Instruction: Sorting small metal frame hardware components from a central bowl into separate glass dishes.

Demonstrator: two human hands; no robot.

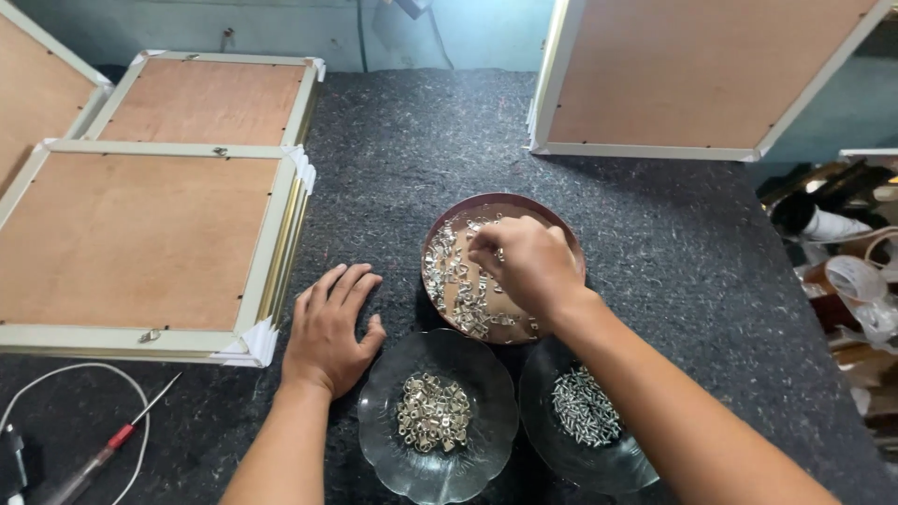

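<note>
1. Fingers (488,245) of the right hand (524,264) are bunched and curled downward into the brown round dish (571,245), tips pressed among the small metal hangers (460,290); whether a piece is pinched between them cannot be told, since the knuckles hide the tips.
2. Small metal hangers lie loose across the dish floor, most of them toward the person's left of the fingertips and directly beneath them.
3. Left hand (329,332) rests flat, palm down and fingers spread, on the dark felt tabletop (655,234), holding nothing; it lies just beside the dish, on its left.
4. Right hand is the nearer to the hangers: it is in the dish, the left outside it.
5. Two clear glass bowls sit nearer the person: the left glass bowl (393,458) holds a heap of metal loops, the right glass bowl (543,440), partly under the right forearm, holds screws (585,407).
6. Picture frames (271,243) lie back-up at left; a red-handled screwdriver (112,440) lies near the bottom-left corner.
</note>
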